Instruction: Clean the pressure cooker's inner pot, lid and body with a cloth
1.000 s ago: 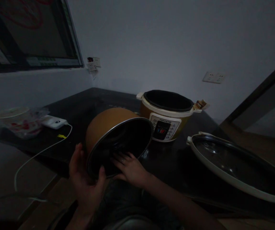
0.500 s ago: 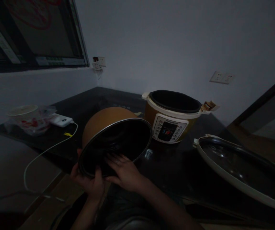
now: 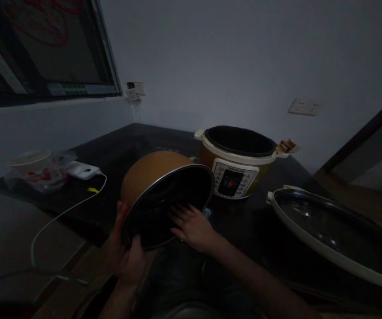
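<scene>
Inner cooking pot (image 3: 154, 173): tilted at the surface's (image 3: 237, 230) near side, left of the electric cooker (image 3: 237, 157). Left hand (image 3: 126, 254): grip closed on the rim, thumb inside. Right hand (image 3: 192, 226): grip loose, fingers extended inside, nothing grasped; wall contact unclear. Advisable: firm left support, light right pressure. Control panel (image 3: 235, 179) lettering: illegible.

From here, the bowl (image 3: 146, 179) is showing a smooth, matt outside, its edge gleaming like bare metal. Cooker (image 3: 235, 177) is wearing a plastic-looking collar. Lid (image 3: 332, 232) is glinting, glassy. Tabletop (image 3: 240, 230) is reflecting, smooth and glossy. Thin plastic bag (image 3: 63, 160) is looking crinkled.
</scene>
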Action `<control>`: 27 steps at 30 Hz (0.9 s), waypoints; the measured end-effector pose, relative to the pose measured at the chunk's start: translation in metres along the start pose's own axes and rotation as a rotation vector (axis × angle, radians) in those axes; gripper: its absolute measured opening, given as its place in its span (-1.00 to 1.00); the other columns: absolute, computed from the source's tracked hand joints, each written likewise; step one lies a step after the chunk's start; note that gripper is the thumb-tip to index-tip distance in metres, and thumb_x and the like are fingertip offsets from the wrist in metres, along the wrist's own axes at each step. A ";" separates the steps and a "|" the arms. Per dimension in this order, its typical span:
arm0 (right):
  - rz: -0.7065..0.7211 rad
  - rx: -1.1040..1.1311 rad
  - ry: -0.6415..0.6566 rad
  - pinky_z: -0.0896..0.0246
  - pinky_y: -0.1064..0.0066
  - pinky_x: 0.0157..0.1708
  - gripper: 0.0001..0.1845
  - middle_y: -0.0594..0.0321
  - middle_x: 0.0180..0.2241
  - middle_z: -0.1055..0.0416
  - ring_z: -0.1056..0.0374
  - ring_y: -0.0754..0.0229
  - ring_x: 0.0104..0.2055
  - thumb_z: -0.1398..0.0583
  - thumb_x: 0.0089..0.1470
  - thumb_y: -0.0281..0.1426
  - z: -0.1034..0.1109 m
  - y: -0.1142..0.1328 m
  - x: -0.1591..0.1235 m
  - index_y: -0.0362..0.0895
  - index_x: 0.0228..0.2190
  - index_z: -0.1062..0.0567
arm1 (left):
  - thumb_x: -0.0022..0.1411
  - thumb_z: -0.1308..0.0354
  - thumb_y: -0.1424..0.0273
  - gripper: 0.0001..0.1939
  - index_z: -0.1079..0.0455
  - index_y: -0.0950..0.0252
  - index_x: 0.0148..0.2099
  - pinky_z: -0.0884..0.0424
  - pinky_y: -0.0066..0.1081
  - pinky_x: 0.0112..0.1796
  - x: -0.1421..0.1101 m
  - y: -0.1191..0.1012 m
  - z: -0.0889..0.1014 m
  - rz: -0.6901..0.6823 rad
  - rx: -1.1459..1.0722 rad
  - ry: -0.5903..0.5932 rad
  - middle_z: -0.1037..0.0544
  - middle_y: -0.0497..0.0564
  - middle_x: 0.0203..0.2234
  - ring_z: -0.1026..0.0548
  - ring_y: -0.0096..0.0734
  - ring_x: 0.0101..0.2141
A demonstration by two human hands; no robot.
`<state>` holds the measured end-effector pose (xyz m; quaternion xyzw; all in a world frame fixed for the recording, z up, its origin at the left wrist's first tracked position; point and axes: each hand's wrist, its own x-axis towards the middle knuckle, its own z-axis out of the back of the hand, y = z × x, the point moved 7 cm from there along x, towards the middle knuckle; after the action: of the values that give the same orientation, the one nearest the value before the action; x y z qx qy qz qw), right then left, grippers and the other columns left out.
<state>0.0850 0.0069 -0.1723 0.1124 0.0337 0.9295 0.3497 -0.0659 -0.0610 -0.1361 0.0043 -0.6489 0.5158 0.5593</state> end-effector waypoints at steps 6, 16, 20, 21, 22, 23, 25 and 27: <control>-0.046 -0.338 -0.120 0.12 0.03 0.29 -0.54 -0.11 0.19 -0.21 -0.04 -0.02 0.29 -0.04 0.19 -0.51 0.039 -0.053 0.002 -0.35 0.12 -0.32 | 0.21 0.03 0.67 -0.32 -0.14 -0.03 0.27 -0.07 -0.04 0.25 0.029 -0.049 -0.011 -0.170 -0.042 0.105 -0.33 -0.17 0.19 -0.21 -0.27 0.22; -0.119 -0.348 -0.136 0.21 0.04 0.31 -0.53 -0.23 0.20 -0.16 0.06 -0.11 0.32 -0.03 0.15 -0.56 0.046 -0.064 0.009 -0.52 0.08 -0.32 | 0.21 0.12 0.69 -0.32 -0.16 -0.02 0.26 0.04 0.01 0.27 0.050 -0.082 -0.028 -0.254 -0.076 0.280 -0.34 -0.17 0.17 -0.25 -0.31 0.20; -0.200 -0.070 -0.092 0.21 -0.04 0.29 -0.47 -0.04 0.23 -0.16 0.04 -0.12 0.31 -0.07 0.19 -0.39 0.005 -0.033 0.009 -0.34 0.16 -0.27 | 0.19 0.14 0.70 -0.31 -0.16 -0.01 0.26 0.04 0.02 0.26 0.051 -0.082 -0.031 -0.257 -0.073 0.286 -0.35 -0.16 0.17 -0.25 -0.31 0.20; -0.209 0.022 -0.086 0.20 -0.03 0.29 -0.48 0.02 0.23 -0.16 0.03 -0.08 0.31 -0.05 0.21 -0.37 -0.003 -0.020 0.011 -0.27 0.17 -0.26 | 0.19 0.14 0.70 -0.31 -0.16 0.00 0.26 0.04 0.02 0.26 0.051 -0.082 -0.031 -0.257 -0.069 0.282 -0.35 -0.16 0.17 -0.25 -0.32 0.20; -0.199 0.114 -0.080 0.17 -0.02 0.28 -0.49 0.08 0.24 -0.15 0.02 -0.04 0.31 -0.02 0.24 -0.36 -0.010 -0.005 0.015 -0.21 0.19 -0.23 | 0.19 0.15 0.70 -0.31 -0.16 0.00 0.26 0.03 0.01 0.26 0.051 -0.082 -0.031 -0.257 -0.065 0.278 -0.35 -0.16 0.17 -0.25 -0.32 0.20; -0.175 0.201 -0.084 0.11 0.01 0.26 -0.49 0.12 0.25 -0.14 0.00 0.01 0.31 0.00 0.25 -0.36 -0.014 0.011 0.020 -0.16 0.21 -0.19 | 0.18 0.15 0.71 -0.31 -0.16 0.00 0.26 0.03 0.00 0.26 0.051 -0.082 -0.031 -0.259 -0.064 0.277 -0.35 -0.16 0.17 -0.25 -0.33 0.20; -0.093 0.317 -0.139 -0.06 0.20 0.21 -0.48 0.14 0.26 -0.12 -0.05 0.16 0.29 0.08 0.30 -0.40 -0.016 0.041 0.031 -0.13 0.26 -0.07 | 0.16 0.15 0.71 -0.30 -0.16 0.02 0.27 0.03 0.00 0.27 0.050 -0.083 -0.031 -0.261 -0.065 0.283 -0.34 -0.16 0.18 -0.24 -0.32 0.21; -0.028 0.331 -0.200 -0.18 0.35 0.12 -0.46 0.15 0.25 -0.16 -0.15 0.28 0.23 0.19 0.31 -0.49 -0.013 0.061 0.040 -0.12 0.29 0.04 | 0.14 0.15 0.71 -0.28 -0.15 0.03 0.27 0.05 0.00 0.27 0.049 -0.083 -0.032 -0.257 -0.064 0.289 -0.32 -0.15 0.19 -0.23 -0.31 0.21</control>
<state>0.0134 -0.0130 -0.1690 0.2598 0.1526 0.8905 0.3408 -0.0128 -0.0502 -0.0497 -0.0048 -0.5720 0.4146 0.7077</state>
